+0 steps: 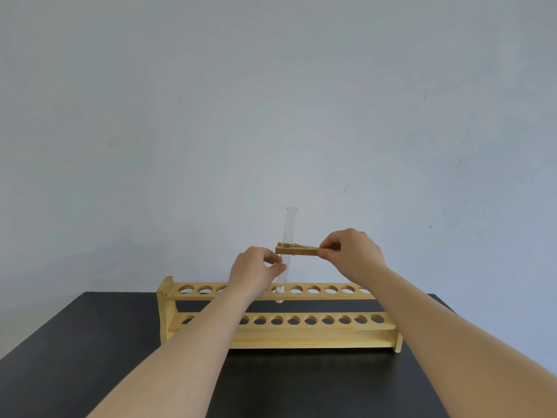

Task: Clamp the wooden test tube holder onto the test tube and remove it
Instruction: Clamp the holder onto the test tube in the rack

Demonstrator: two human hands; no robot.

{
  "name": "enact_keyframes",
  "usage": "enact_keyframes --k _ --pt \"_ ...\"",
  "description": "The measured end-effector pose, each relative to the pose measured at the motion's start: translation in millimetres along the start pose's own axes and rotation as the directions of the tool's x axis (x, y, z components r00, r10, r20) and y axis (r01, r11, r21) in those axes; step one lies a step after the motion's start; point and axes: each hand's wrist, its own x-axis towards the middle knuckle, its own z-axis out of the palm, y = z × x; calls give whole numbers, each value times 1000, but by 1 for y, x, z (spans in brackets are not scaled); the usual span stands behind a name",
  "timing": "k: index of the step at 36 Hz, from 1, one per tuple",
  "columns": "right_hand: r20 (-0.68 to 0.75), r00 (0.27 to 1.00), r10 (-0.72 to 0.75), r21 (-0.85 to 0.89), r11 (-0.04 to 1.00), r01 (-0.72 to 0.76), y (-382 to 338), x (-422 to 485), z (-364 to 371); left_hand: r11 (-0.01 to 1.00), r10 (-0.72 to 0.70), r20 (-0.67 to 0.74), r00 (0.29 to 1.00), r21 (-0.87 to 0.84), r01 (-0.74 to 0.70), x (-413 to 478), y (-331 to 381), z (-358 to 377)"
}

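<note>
Right hand (351, 251) is pinching the wooden holder (297, 250), which is clamping the upright test tube (289, 227); left hand (256, 271) is pinching the tube below, above the rack (301, 333).

Wooden rack (301, 334) on black table (301, 384); grey wall (271, 101).

One glass test tube (290, 233) stands between the fingertips of two hands, the left hand (256, 271) and the right hand (351, 251). One wooden test tube holder (297, 250) sits pinched in the right fingers. One wooden rack (280, 327) with two rows of holes lies below the fingers on one black table (90, 342).
</note>
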Motion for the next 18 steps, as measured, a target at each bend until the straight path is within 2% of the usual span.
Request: enact_keyframes --k 18 --pt "-62 998 15 20 1000 -14 9 2 -31 994 87 -70 994 -64 -91 7 28 6"
